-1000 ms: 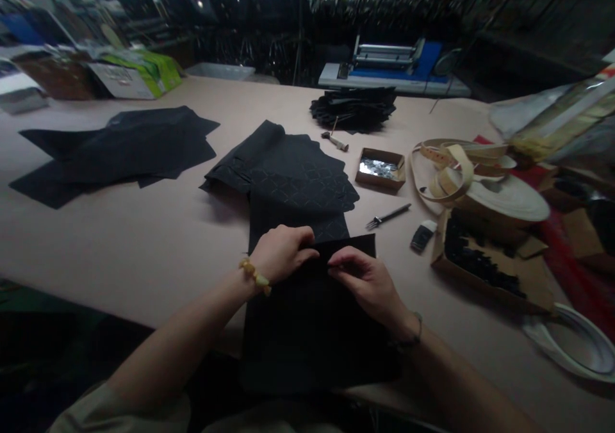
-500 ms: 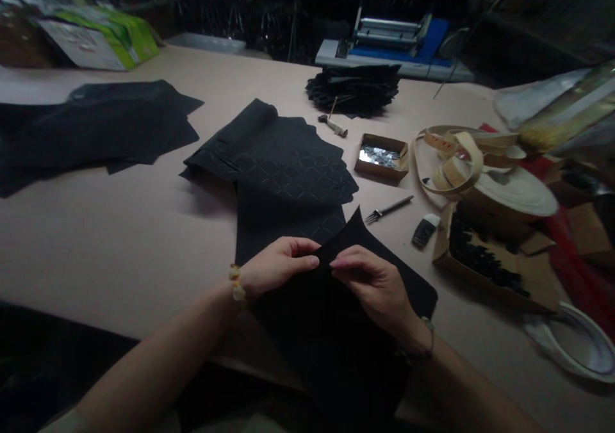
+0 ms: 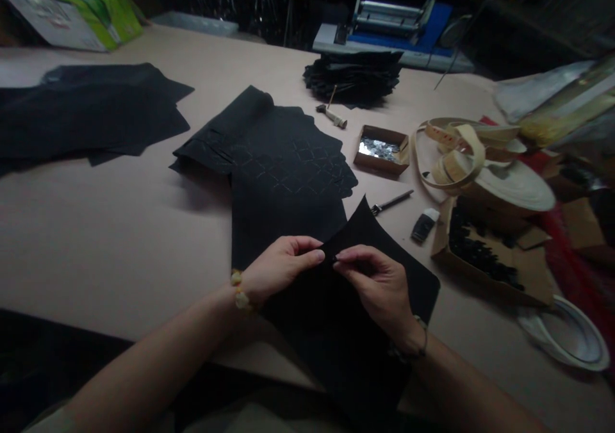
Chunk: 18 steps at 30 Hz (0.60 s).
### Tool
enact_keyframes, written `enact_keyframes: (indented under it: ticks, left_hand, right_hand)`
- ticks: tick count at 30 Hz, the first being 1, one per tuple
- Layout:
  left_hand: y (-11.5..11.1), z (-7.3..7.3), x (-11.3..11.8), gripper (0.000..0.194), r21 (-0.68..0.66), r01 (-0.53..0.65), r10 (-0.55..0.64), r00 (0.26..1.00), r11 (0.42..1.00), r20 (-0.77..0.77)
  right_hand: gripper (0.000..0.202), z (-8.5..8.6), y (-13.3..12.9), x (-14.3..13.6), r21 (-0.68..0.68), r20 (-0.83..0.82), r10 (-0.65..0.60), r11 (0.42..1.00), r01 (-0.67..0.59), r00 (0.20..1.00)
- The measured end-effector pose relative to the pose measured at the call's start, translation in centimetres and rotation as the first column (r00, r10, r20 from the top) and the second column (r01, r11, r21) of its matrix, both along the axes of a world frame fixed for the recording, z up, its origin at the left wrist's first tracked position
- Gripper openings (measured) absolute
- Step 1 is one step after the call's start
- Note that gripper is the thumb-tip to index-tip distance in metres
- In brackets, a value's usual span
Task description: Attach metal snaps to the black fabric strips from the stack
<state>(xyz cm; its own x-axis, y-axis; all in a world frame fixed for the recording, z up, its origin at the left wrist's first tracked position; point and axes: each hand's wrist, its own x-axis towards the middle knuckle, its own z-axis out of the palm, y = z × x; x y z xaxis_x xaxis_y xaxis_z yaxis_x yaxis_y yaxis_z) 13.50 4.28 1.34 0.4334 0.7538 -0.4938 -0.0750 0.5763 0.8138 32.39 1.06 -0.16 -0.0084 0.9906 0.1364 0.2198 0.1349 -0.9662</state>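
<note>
My left hand [image 3: 281,266] pinches the edge of a black sheet [image 3: 346,337], leather-like and dark, between thumb and fingers. The sheet hangs over the table's front edge, its pointed corner standing up. Close beside, my right hand [image 3: 379,285] has thumb and fingertips pressed together against the sheet's face. A tiny dark piece [image 3: 334,259] shows at those fingertips, too small to name. Beyond the hands lies a fanned pile of black sheets [image 3: 283,145] with a lattice of cut lines, its left end folded over.
To the right are a pronged tool [image 3: 394,201], a small black-and-white block [image 3: 425,225], a carton of black parts [image 3: 490,260], a box of shiny metal bits [image 3: 382,150], strap rolls [image 3: 514,186] and a tape roll [image 3: 571,334]. A hammer [image 3: 331,116] lies farther back. More black sheets [image 3: 106,113] lie left.
The view has shifted slightly, so the table things sit a little higher. Both hands stay on the sheet; a small dark piece now shows at my right fingertips.
</note>
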Motion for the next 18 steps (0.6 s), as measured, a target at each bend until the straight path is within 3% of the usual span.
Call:
enact_keyframes:
  ticks: [10, 18]
  left_hand:
    - [-0.8, -0.5, 1.2, 0.042, -0.049, -0.094, 0.098, 0.990, 0.994, 0.098]
    - [-1.4, -0.8, 1.7, 0.035, -0.007, -0.134, 0.134, 0.978, 0.991, 0.160]
  right_hand:
    - [0.018, -0.7, -0.4, -1.0, -0.060, -0.154, -0.182, 0.983, 0.175, 0.971]
    - [0.016, -0.3, -0.6, -1.1, -0.086, -0.198, -0.195, 0.980, 0.181, 0.961]
